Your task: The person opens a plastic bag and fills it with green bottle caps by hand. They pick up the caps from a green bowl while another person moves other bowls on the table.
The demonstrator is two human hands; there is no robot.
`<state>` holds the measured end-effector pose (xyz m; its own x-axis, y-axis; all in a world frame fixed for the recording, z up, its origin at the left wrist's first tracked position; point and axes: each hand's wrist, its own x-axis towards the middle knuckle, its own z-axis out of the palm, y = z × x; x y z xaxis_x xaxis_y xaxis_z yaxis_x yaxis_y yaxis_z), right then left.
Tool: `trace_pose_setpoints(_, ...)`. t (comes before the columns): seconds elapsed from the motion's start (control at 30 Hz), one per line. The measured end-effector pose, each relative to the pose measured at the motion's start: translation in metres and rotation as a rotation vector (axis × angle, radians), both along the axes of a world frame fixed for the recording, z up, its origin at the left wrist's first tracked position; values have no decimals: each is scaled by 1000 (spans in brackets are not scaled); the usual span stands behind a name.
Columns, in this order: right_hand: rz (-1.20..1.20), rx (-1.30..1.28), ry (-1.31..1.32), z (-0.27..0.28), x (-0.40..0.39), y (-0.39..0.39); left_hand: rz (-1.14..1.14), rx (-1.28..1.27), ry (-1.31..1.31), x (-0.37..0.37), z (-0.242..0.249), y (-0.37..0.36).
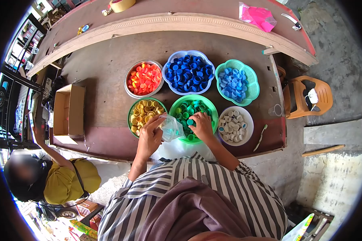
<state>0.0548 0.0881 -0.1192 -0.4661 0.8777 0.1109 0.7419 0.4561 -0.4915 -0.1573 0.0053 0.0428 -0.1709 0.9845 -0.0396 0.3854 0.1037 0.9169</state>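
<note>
My left hand grips a clear plastic bag over the gap between the yellow caps and the green caps. Fingers of my right hand are closed on a green cap at the right part of the green basket. Behind stand a metal bowl of red-orange caps, a blue basket of dark blue caps and a turquoise basket of light blue caps. White caps fill a bowl at the right.
An open cardboard box stands at the table's left. A toothbrush and a clear cup lie right. Along the back runs a raised shelf with tape and a pink bag. A person is at the left.
</note>
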Motion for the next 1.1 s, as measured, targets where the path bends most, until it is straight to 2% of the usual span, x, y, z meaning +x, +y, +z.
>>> trace_pose_setpoints(0.07, 2, 38, 107, 6, 7, 2, -5, 7, 0, 0, -2, 1)
trace_pose_setpoints(0.17, -6, 29, 135, 16, 15, 2, -27, 30, 14, 1, -8, 4)
trace_pose_setpoints(0.4, -55, -1, 86, 20, 24, 3, -55, 72, 58, 3, -9, 3)
trace_pose_setpoints(0.47, -64, -123, 320, 31, 23, 4, -59, 81, 62, 7, -5, 2)
trace_pose_setpoints(0.5, -59, -124, 321, 47, 18, 2, -67, 86, 67, 9, -2, 2)
trace_pose_setpoints(0.57, -37, 49, 604, 98, 2, -7, -81, 89, 72, 12, -5, 3)
trace_pose_setpoints(0.63, -2, 94, 726, 136, -10, -21, -70, 77, 20, 17, -5, 4)
trace_pose_setpoints(0.7, 192, 152, 748, 152, -17, -24, -93, 101, 26, 18, -6, 6)
trace_pose_setpoints(0.73, 319, 180, 452, 163, -13, -22, -110, 122, 32, 19, -7, 7)
trace_pose_setpoints(0.77, 303, 206, 353, 174, -16, -27, -114, 124, 32, 19, -7, 7)
trace_pose_setpoints(0.83, 255, 93, 658, 160, -15, -12, -86, 99, 26, 17, -8, 4)
trace_pose_setpoints(0.9, 39, -56, 823, 138, -8, 8, -76, 79, 22, 15, -1, 1)
trace_pose_setpoints(0.93, -88, -83, 819, 112, -3, 24, -69, 58, 15, 14, 2, 0)
trace_pose_setpoints(1.0, -148, 124, 499, 59, 10, 55, -62, 59, 14, 13, 1, -2)
trace_pose_setpoints(1.1, -93, 117, 291, 6, 16, 71, -45, 56, 8, 12, 1, -1)
